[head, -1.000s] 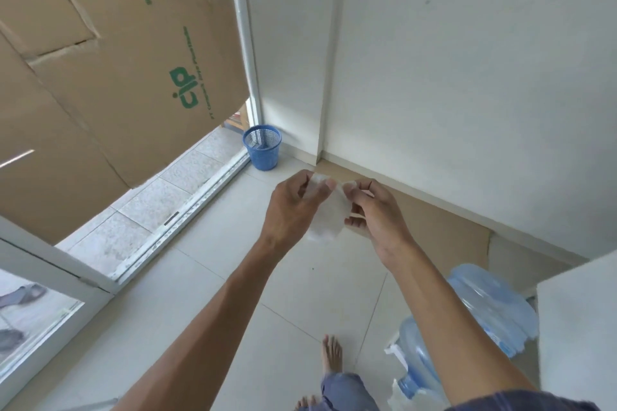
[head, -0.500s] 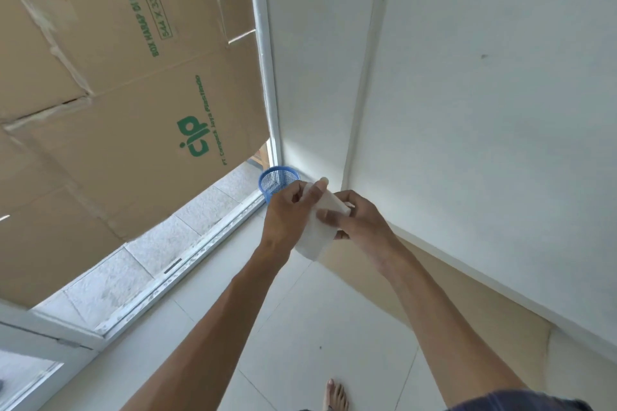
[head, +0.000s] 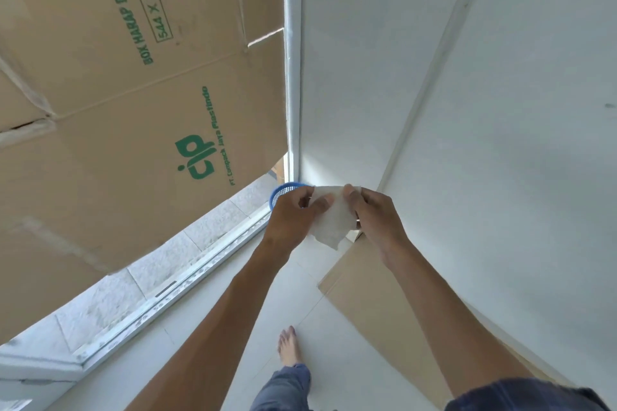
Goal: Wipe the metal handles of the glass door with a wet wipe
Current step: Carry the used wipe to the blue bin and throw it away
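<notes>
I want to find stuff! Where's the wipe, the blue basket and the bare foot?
wet wipe point(head: 334, 220), head view, middle of the white sheet.
blue basket point(head: 279, 194), head view, its mesh wall beside the left hand.
bare foot point(head: 289, 345), head view, top of the foot.

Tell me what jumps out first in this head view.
At centre, the left hand and right hand pinch a white wet wipe stretched between them. A large brown cardboard sheet with green print fills the upper left. Behind the left hand peeks the rim of a blue mesh plastic basket.
</notes>
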`<state>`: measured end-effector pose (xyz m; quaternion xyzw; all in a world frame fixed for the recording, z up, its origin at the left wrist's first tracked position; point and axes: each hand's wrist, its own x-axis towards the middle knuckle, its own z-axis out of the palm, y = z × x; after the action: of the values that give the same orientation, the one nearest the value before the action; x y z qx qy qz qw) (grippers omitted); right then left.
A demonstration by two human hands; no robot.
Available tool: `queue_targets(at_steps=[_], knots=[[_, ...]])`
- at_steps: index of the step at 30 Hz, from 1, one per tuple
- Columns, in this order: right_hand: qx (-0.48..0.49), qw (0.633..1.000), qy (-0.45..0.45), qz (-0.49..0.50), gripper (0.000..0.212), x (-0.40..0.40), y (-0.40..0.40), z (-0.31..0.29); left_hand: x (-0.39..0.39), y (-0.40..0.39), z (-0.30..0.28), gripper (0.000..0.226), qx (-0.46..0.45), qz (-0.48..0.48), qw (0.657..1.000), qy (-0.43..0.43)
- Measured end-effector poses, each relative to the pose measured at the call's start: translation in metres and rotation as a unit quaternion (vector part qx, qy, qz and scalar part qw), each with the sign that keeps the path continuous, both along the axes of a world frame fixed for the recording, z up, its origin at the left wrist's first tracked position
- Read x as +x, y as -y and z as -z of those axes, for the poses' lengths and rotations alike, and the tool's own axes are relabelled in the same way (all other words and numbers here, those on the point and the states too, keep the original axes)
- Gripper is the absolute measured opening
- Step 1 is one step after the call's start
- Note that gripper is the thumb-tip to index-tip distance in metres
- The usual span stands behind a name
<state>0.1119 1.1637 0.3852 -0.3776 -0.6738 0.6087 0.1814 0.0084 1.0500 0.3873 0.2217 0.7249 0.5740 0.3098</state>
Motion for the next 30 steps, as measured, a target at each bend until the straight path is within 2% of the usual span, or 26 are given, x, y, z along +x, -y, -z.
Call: queue_targets(at_steps=[4, 11, 17, 22, 27, 30], knots=[[0.010, 0.999, 0.016, -0.034, 0.011, -0.059, -0.040, 0.000, -0.062, -0.041, 0.006, 0.015, -0.004, -0.046, 0.999, 0.022], [0.051, 0.992, 0.039, -0.106, 0.021, -0.133, -0.081, 0.000, -0.140, -0.087, 0.014, 0.018, -0.034, -0.057, 0.997, 0.039], [0.070, 0.983, 0.088, -0.144, 0.032, -0.178, -0.113, 0.027, -0.181, -0.118, 0.026, 0.025, -0.082, -0.031, 0.995, 0.045], [0.090, 0.982, 0.110, -0.127, 0.008, -0.210, -0.148, 0.039, -0.210, -0.139, 0.034, 0.030, -0.073, -0.032, 0.995, 0.066], [0.092, 0.980, 0.121, -0.130, 0.009, -0.247, -0.193, 0.052, -0.244, -0.170, 0.044, 0.035, -0.095, -0.022, 0.994, 0.043], [0.091, 0.977, 0.124, -0.145, 0.006, -0.268, -0.217, 0.063, -0.264, -0.192, 0.056, 0.028, -0.113, -0.015, 0.993, 0.014]])
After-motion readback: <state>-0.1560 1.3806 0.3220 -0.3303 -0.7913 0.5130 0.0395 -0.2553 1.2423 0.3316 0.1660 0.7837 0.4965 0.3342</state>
